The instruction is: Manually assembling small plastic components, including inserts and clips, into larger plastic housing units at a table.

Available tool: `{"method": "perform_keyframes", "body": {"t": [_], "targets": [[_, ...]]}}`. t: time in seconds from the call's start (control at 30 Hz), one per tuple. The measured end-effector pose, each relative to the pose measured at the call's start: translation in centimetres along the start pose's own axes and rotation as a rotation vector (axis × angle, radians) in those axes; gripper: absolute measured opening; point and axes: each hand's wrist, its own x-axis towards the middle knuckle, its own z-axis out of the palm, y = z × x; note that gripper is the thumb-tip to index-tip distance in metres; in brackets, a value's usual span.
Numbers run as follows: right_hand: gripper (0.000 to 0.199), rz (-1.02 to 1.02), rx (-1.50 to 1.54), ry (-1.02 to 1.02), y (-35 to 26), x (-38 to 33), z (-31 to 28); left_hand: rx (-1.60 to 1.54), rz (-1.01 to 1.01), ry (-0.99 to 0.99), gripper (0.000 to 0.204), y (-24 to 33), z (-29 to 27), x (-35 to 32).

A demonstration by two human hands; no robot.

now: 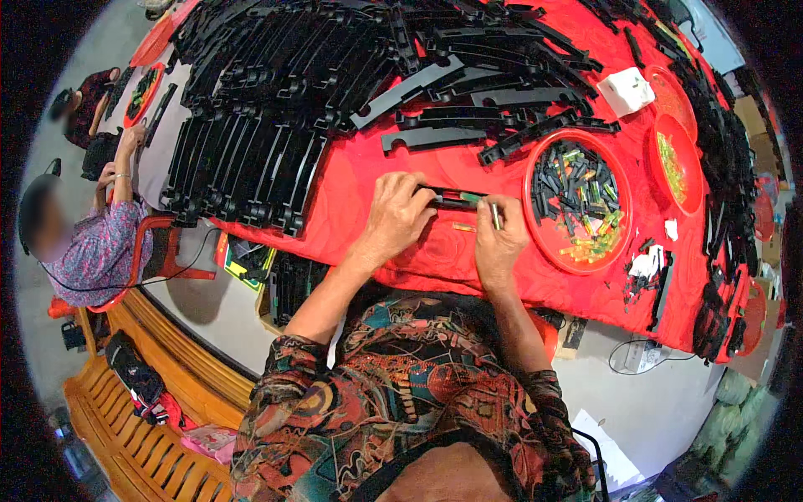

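Observation:
My left hand (400,211) grips the left end of a black plastic strip (452,201) just above the red tablecloth (368,167). My right hand (500,241) is closed at the strip's other end, with a small slim piece with a metallic-looking end (496,217) between its fingers. A bit of green (472,198) shows at the strip beside these fingers; what it belongs to is unclear. Beneath the strip lies a small yellowish piece (463,227) on the cloth. Right of my right hand stands a red basin (579,269) holding many small black and yellow-green pieces.
Rows of long black plastic strips (251,159) cover the table's left side; more (502,58) lie loose at the back. A white box (626,91) and another red basin (693,197) are at the right. Beyond a wooden bench (150,393), a person (100,251) sits at the left.

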Motion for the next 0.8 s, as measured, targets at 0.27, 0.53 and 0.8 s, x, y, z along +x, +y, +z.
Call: {"method": "perform_keyframes", "body": {"t": [0.27, 0.53, 0.8], "targets": [[0.01, -0.041, -0.204, -0.04, 0.7, -0.1, 2.3, 0.052, -0.053, -0.057, 0.032, 0.0, 0.9, -0.2], [0.01, -0.146, -0.255, 0.015, 0.3, -0.2, 2.6, 0.052, -0.074, -0.046, 0.03, 0.2, 1.0, -0.2], [0.009, 0.182, 0.058, 0.032, -1.6, 0.5, 2.6, 0.05, -0.094, -0.03, 0.03, 0.3, 1.2, 0.0]]}}
